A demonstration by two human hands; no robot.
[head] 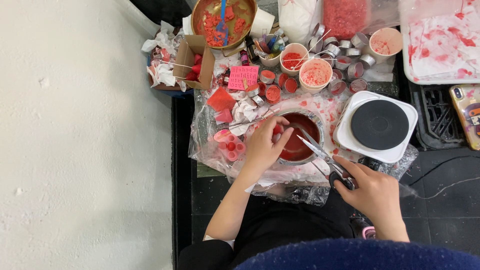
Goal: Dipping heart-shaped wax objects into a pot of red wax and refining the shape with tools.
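My left hand point(264, 145) is closed around a small red piece held at the left rim of a metal pot point(318, 131) that holds dark red liquid. My right hand point(372, 192) grips the black handles of a pair of scissors point(320, 152). The scissor blades are open and point up-left over the pot. A pink mould with round red cavities point(230, 145) lies just left of my left hand on a plastic sheet point(205, 145).
A white hot plate with a black disc point(378, 125) stands right of the pot. Behind it are several paper cups with red bits point(316, 75), small metal tins point(350, 55), a brass bowl point(200, 15), a cardboard box point(192, 55), a stained tray point(442, 40) and a phone point(467, 112).
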